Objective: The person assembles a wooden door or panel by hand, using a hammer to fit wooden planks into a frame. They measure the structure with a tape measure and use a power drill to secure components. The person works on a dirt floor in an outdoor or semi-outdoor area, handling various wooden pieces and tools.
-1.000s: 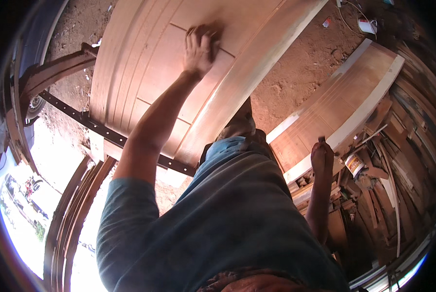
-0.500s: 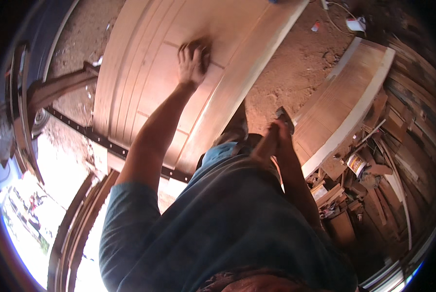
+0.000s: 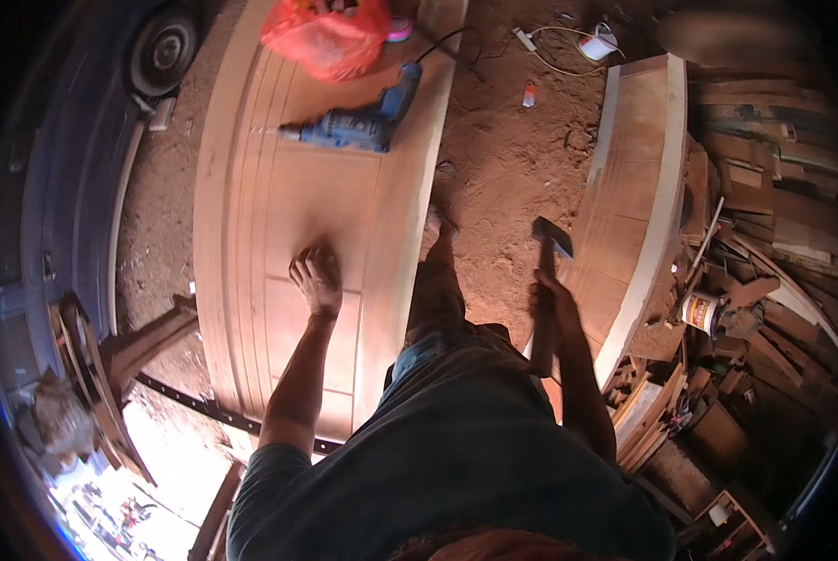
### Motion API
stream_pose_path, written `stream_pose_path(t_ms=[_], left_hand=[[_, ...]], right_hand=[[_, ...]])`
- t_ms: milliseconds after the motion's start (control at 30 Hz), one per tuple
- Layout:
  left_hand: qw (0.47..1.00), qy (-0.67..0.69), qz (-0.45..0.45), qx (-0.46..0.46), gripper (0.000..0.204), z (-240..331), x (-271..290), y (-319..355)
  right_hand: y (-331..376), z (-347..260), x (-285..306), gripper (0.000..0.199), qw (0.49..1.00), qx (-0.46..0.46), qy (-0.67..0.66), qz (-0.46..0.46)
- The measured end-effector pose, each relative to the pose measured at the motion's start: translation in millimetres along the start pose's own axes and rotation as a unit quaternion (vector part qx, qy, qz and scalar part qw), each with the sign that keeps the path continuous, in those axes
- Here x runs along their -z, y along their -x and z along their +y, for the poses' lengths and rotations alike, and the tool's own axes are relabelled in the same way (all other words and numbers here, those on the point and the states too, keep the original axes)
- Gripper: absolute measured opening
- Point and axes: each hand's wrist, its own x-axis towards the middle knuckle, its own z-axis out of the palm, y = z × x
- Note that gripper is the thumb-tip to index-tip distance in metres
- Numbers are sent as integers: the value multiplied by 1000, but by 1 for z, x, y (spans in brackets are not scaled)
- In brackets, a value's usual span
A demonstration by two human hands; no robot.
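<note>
My left hand (image 3: 317, 282) rests on a large grooved wooden door panel (image 3: 318, 210), palm side down with its fingers bent and a little apart. Nothing shows in that hand, though the underside of the fingers is hidden. On my right side, my right hand (image 3: 551, 297) is closed around the wooden handle of a hammer (image 3: 553, 236), its dark metal head pointing away from me. That hammer hangs over the dirt floor, apart from the panel. Farther up the panel lies a blue power drill (image 3: 355, 122) with a long thin bit.
Beyond the drill sits a red plastic bag (image 3: 329, 37). A second wooden panel (image 3: 615, 201) leans at right, beside scrap wood (image 3: 765, 201) and a labelled tub (image 3: 700, 312). A white can (image 3: 598, 42) stands farther off. A dark vehicle (image 3: 73, 178) is at left.
My view has shifted so that the drill and the red bag show. My left hand now lies nearer to me on the panel. The hammer, held throughout, is more plainly visible.
</note>
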Motion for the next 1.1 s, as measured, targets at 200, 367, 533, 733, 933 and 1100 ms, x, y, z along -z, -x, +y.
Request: stream_pose_path(t_ms=[200,367,533,733,933,1100], left_hand=[[982,144,-43,-115,36,85,-66,-154],[979,172,-48,-97,30,85,-83,-156],[981,152,-77,-92,30,88,-83,-163],[982,130,-103,-90,28,83,-81,-163],[920,133,-367,-43,22,103,-19,-235],[847,408,-327,-96,16,157,-12,-443]], right_hand=[[-55,-117,129,21,980,184,-39,-60],[-144,-132,24,26,952,210,-179,135],[-125,-123,-196,18,986,-75,-1,-152],[-125,-205,-178,18,995,-20,-94,-40],[-124,-257,-164,19,996,73,-46,-6],[-157,-309,-194,21,995,99,-11,-11]])
